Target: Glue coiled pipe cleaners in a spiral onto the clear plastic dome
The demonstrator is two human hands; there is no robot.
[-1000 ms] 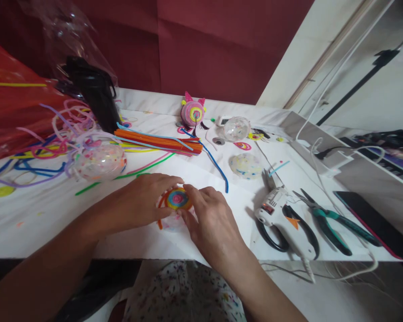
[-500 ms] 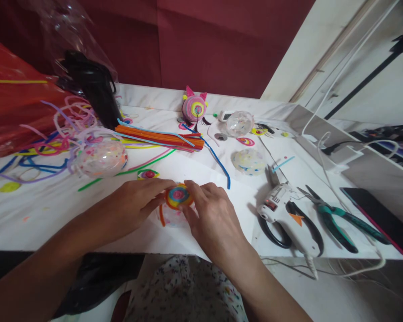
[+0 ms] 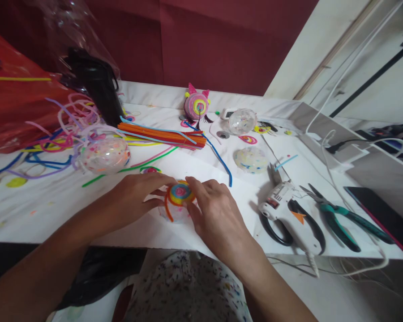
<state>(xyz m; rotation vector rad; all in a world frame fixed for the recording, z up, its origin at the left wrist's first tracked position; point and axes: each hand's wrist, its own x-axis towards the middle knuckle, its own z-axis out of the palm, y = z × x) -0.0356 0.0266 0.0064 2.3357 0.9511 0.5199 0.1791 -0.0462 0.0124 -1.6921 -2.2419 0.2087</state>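
Note:
A coiled pipe-cleaner disc (image 3: 180, 191) with pink, blue, yellow and orange rings lies on top of a clear speckled plastic half-ball (image 3: 179, 215). Its loose orange end hangs down the near left side. My left hand (image 3: 139, 194) curves around the disc's left edge, index fingertip at its far rim and thumb low beside the half-ball. From the right, my right hand (image 3: 211, 208) grips the disc's edge between thumb and fingers. Just behind my left fingers, partly hidden, lies a small eye-shaped pipe-cleaner piece (image 3: 151, 170).
Orange pipe cleaners (image 3: 161, 135) lie bundled behind, below a pink eared ball figure (image 3: 197, 105). Clear speckled domes (image 3: 105, 155) stand left and right. A glue gun (image 3: 284, 203), black-handled scissors (image 3: 275, 230), green pliers (image 3: 336, 219) and a phone (image 3: 379, 217) are at the right.
The disc's loose orange end has swung rightward, closer against the half-ball. My left thumb and fingers have spread slightly apart at the disc's left edge. The camera view has shifted a little.

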